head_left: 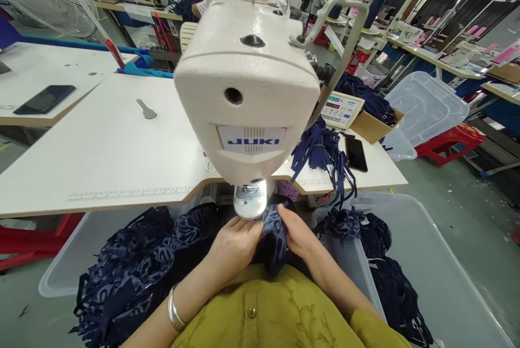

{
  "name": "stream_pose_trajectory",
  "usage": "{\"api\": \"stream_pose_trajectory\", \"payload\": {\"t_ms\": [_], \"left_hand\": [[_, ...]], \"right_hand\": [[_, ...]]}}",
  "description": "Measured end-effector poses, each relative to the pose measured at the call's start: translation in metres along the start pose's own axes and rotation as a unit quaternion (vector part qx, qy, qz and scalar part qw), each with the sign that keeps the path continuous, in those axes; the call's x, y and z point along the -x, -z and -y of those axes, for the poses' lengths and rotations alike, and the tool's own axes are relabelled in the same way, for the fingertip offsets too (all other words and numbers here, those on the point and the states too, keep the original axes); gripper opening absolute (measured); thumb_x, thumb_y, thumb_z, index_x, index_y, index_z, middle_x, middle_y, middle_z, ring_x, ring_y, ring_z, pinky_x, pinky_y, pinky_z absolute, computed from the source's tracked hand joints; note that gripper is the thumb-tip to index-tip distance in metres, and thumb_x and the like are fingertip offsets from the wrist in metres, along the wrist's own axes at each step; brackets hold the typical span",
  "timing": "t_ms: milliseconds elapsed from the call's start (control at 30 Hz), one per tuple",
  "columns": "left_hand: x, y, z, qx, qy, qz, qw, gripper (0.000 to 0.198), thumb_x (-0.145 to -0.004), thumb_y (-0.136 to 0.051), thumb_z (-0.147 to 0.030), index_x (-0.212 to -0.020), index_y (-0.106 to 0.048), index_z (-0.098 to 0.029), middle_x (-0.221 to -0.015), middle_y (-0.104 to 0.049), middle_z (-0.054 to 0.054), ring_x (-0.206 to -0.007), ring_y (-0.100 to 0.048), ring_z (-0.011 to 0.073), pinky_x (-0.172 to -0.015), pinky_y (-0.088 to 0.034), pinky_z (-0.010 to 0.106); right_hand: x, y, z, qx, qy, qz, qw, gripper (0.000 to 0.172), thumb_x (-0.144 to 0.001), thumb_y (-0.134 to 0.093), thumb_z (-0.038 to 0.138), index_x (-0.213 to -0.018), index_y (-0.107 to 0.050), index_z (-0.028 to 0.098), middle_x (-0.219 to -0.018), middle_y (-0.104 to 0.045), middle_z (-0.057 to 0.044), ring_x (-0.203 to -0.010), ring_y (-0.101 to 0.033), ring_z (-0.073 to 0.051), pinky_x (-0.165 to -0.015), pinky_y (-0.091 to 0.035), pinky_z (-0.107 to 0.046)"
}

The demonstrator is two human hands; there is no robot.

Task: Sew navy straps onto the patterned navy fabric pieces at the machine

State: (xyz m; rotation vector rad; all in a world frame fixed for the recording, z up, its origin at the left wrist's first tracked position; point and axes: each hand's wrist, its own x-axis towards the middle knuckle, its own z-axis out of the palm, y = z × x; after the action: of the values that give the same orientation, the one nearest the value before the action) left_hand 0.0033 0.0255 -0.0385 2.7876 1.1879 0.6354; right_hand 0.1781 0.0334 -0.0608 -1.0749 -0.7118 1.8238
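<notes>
A white JUKI sewing machine [247, 82] fills the middle of the view, its head pointing at me. Just below its needle end, both hands pinch a piece of navy patterned fabric [273, 231]. My left hand [233, 245], with a silver bangle on the wrist, grips the fabric's left edge. My right hand [298, 234] holds its right edge, fingers curled over the cloth. The needle and presser foot are hidden behind the machine head.
More navy patterned cloth [134, 266] lies heaped in a clear bin at my left, and another bin [439, 283] at my right holds dark pieces. Dark straps [325, 155], a phone [356, 154] and a control panel [340, 110] lie on the white table [109, 147].
</notes>
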Motion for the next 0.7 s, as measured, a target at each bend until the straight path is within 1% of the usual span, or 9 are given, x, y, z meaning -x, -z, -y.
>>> {"api": "stream_pose_trajectory", "payload": {"t_ms": [67, 133, 267, 367, 433, 500, 600, 633, 700], "left_hand": [[0.003, -0.001, 0.0, -0.018, 0.01, 0.006, 1.0, 0.022, -0.091, -0.038, -0.018, -0.076, -0.054, -0.018, -0.064, -0.06, 0.004, -0.061, -0.058, 0.02, -0.062, -0.046, 0.034], [0.006, -0.002, -0.002, -0.031, 0.031, 0.012, 0.999, 0.022, -0.092, -0.037, -0.018, -0.077, -0.054, -0.017, -0.062, -0.06, 0.003, -0.058, -0.058, 0.0192, -0.06, -0.045, 0.034], [0.01, -0.006, -0.006, -0.037, 0.058, 0.044, 0.997, 0.025, -0.093, -0.035, -0.021, -0.077, -0.053, -0.017, -0.057, -0.059, 0.003, -0.053, -0.058, 0.0186, -0.058, -0.044, 0.032], [0.009, -0.008, -0.008, -0.027, 0.068, 0.08, 0.994, 0.03, -0.095, -0.033, -0.027, -0.073, -0.052, -0.019, -0.054, -0.058, 0.002, -0.05, -0.056, 0.0185, -0.056, -0.043, 0.032], [0.006, -0.007, -0.009, -0.016, 0.083, 0.099, 0.991, 0.03, -0.096, -0.033, -0.03, -0.077, -0.053, -0.018, -0.063, -0.063, 0.004, -0.058, -0.061, 0.0203, -0.061, -0.046, 0.034], [0.002, -0.006, -0.01, -0.001, 0.095, 0.115, 0.989, 0.025, -0.095, -0.036, -0.033, -0.088, -0.054, -0.018, -0.079, -0.067, 0.007, -0.074, -0.065, 0.0222, -0.07, -0.049, 0.036], [-0.003, -0.007, -0.013, 0.028, 0.101, 0.143, 0.984, 0.019, -0.092, -0.037, -0.025, -0.096, -0.053, -0.016, -0.091, -0.068, 0.008, -0.084, -0.065, 0.0203, -0.078, -0.049, 0.033], [-0.003, -0.008, -0.014, 0.035, 0.104, 0.155, 0.982, 0.018, -0.091, -0.036, -0.021, -0.095, -0.053, -0.016, -0.088, -0.069, 0.007, -0.081, -0.065, 0.0195, -0.077, -0.05, 0.032], [-0.002, -0.013, -0.016, 0.043, 0.113, 0.177, 0.977, 0.018, -0.087, -0.036, -0.016, -0.09, -0.053, -0.015, -0.079, -0.068, 0.007, -0.074, -0.065, 0.0197, -0.074, -0.05, 0.032]], "right_hand": [[0.001, 0.003, -0.001, 0.114, 0.019, -0.008, 0.993, 0.044, -0.082, -0.053, 0.062, -0.072, -0.052, 0.019, -0.061, -0.054, 0.001, -0.057, -0.051, -0.014, -0.059, -0.042, -0.026], [0.002, 0.005, 0.0, 0.278, 0.104, -0.035, 0.954, 0.044, -0.089, -0.044, 0.058, -0.068, -0.045, 0.02, -0.059, -0.048, 0.003, -0.056, -0.047, -0.013, -0.057, -0.037, -0.024], [-0.001, 0.004, 0.002, 0.573, 0.208, -0.05, 0.791, 0.035, -0.097, -0.033, 0.038, -0.07, -0.044, 0.02, -0.057, -0.046, 0.002, -0.053, -0.043, -0.012, -0.052, -0.028, -0.023], [-0.01, 0.002, 0.001, 0.655, 0.228, -0.076, 0.716, 0.025, -0.094, -0.038, 0.026, -0.073, -0.05, 0.02, -0.064, -0.054, -0.002, -0.063, -0.05, -0.016, -0.056, -0.029, -0.024], [-0.015, -0.001, 0.002, 0.634, 0.23, -0.11, 0.73, 0.025, -0.095, -0.039, 0.027, -0.074, -0.052, 0.019, -0.067, -0.056, -0.003, -0.067, -0.052, -0.017, -0.059, -0.031, -0.024], [-0.017, -0.004, 0.004, 0.555, 0.226, -0.118, 0.792, 0.031, -0.097, -0.035, 0.035, -0.076, -0.052, 0.019, -0.068, -0.056, -0.002, -0.066, -0.052, -0.016, -0.059, -0.035, -0.023], [-0.014, -0.008, 0.007, 0.397, 0.217, -0.039, 0.891, 0.039, -0.099, -0.027, 0.044, -0.083, -0.054, 0.02, -0.07, -0.056, -0.001, -0.066, -0.053, -0.015, -0.06, -0.041, -0.023], [-0.012, -0.009, 0.007, 0.381, 0.221, -0.009, 0.898, 0.04, -0.099, -0.026, 0.043, -0.083, -0.054, 0.02, -0.07, -0.056, 0.0, -0.066, -0.053, -0.014, -0.061, -0.042, -0.023], [-0.008, -0.009, 0.006, 0.434, 0.249, 0.013, 0.866, 0.039, -0.099, -0.028, 0.04, -0.077, -0.052, 0.02, -0.07, -0.053, 0.0, -0.066, -0.051, -0.014, -0.063, -0.041, -0.024]]}}
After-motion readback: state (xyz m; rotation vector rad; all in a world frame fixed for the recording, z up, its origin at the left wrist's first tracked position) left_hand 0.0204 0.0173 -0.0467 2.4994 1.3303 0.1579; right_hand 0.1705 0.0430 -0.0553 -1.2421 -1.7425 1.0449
